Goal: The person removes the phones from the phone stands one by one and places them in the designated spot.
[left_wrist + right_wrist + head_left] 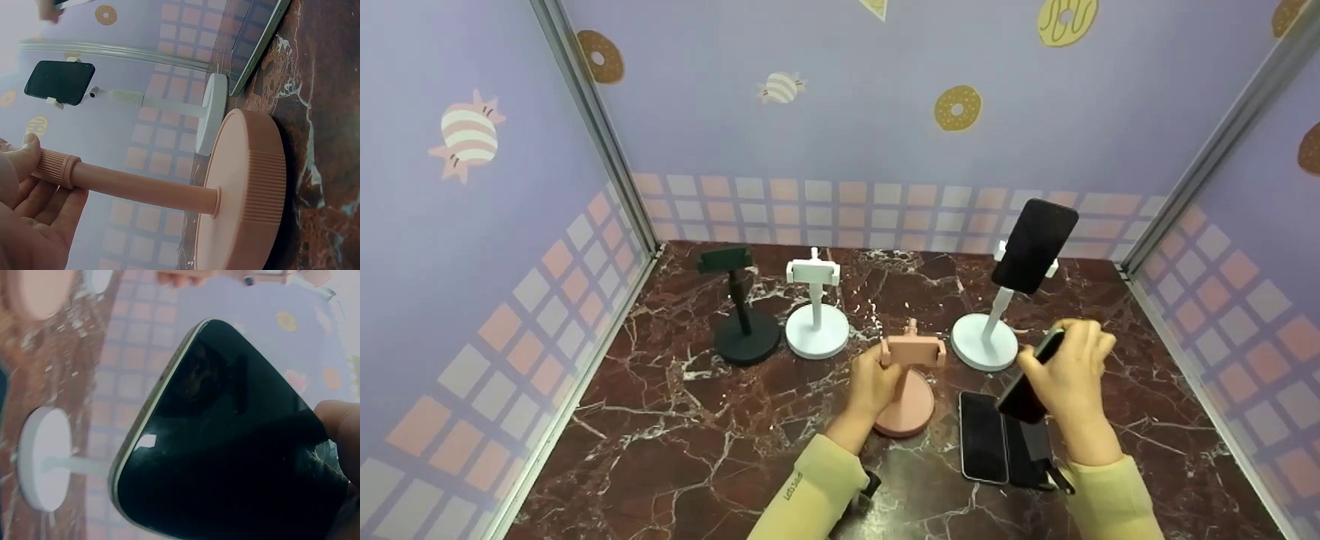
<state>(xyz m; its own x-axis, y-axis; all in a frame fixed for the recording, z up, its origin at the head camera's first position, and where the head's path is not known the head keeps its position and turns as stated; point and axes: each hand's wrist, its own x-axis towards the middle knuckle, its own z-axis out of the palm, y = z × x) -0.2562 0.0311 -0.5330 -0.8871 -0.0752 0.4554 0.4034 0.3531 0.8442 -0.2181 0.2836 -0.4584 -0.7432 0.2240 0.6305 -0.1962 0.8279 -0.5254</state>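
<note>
While fingers (1099, 341) wrap phone (1030, 375), tilted

A dark red marble tabletop (675, 420) veined in white is enclosed on three sides by lilac walls (840, 135). The walls are printed with doughnuts (958, 107) and striped sweets (469, 136), and a band of pink and pale squares (840, 214) is run along their lower part. Metal strips (596, 127) are set in the two far corners. The scene is lit evenly and softly.
</note>
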